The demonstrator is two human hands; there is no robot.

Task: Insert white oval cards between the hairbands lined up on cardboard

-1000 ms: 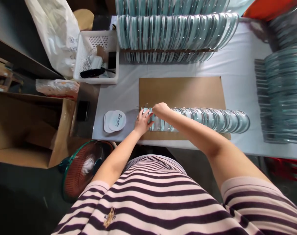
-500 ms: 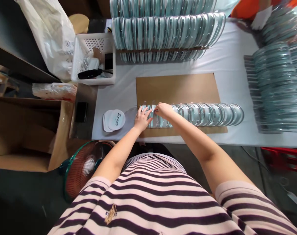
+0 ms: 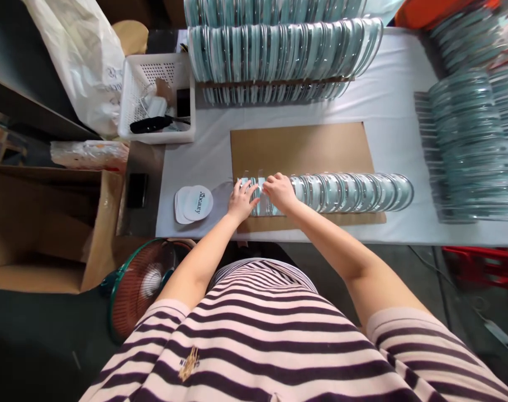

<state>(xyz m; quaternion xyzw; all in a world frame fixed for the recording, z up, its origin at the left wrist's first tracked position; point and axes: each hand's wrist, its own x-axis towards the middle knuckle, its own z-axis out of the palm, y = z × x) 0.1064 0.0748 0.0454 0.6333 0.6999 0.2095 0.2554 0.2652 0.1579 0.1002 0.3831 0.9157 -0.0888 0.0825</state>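
A row of clear, round-edged plastic cases (image 3: 341, 192) with pale teal inside stands on edge, closely lined up, on a brown cardboard sheet (image 3: 304, 148) before me. My left hand (image 3: 240, 200) lies over the row's left end, fingers spread and touching the cases. Just to its right, my right hand (image 3: 280, 192) has its fingers bent together over the top edges, apparently gripping a case; its fingertips are partly hidden. Left of the row rests a small stack of round white cards (image 3: 198, 203), the top one printed with dark lettering.
More cases stand in long rows at the back (image 3: 283, 53) and at the right (image 3: 474, 151). A white basket (image 3: 126, 106) holds small items. An open cardboard box (image 3: 96, 234) and a fan (image 3: 140, 290) stand at the left. A person's hand shows at the far right edge.
My right hand's fingers have shifted from a pinch to lying more together over the cases. My left hand stays on the row's left end. The orange sleeve and white glove at upper right have moved away.
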